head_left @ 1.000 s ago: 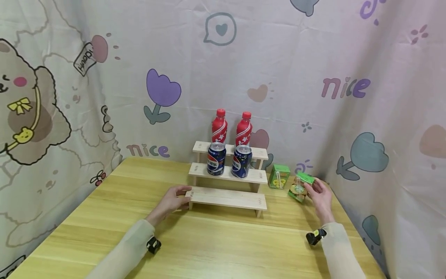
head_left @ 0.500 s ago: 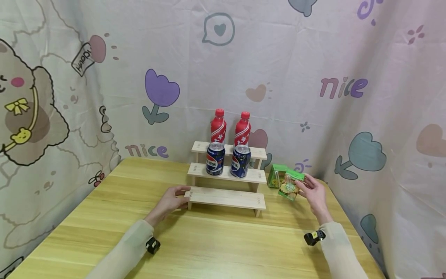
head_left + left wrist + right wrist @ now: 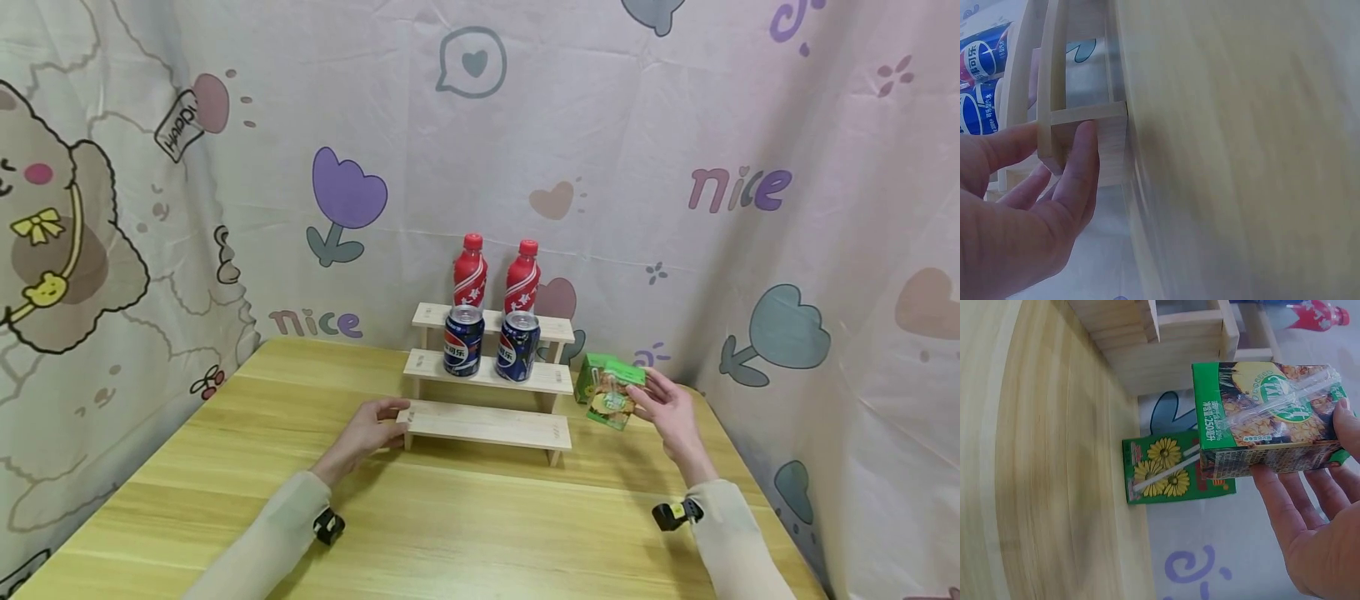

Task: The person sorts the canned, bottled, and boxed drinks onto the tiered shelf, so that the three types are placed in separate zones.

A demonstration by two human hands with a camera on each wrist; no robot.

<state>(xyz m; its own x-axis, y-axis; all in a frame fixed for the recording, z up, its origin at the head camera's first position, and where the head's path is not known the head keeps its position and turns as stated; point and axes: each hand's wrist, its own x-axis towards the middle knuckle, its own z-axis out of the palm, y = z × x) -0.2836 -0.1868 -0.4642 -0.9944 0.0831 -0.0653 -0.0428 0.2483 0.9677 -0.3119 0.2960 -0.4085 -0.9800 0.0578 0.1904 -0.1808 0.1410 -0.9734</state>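
My right hand (image 3: 671, 415) holds a green juice box (image 3: 611, 406) near its top, thumb on one side and fingers on the other. The right wrist view shows its pineapple picture and a straw taped to the front, the carton (image 3: 1279, 406) raised above the table. Behind it stands a second green drink carton (image 3: 1175, 465) with yellow flowers, partly hidden in the head view. At the left end of the wooden three-step display rack (image 3: 483, 423), my left hand (image 3: 367, 435) grips the lowest board, its thumb and fingers round the board's end (image 3: 1054, 134).
Two blue cola cans (image 3: 463, 343) stand on the middle step. On the top step are two red bottles (image 3: 470, 275), their lower parts hidden by the cans. A patterned curtain (image 3: 600, 125) hangs behind the wooden table (image 3: 450, 533).
The right hand has carried the juice box leftward and slightly up, so that it now overlaps the second carton in the head view. The left hand has stayed on the rack.
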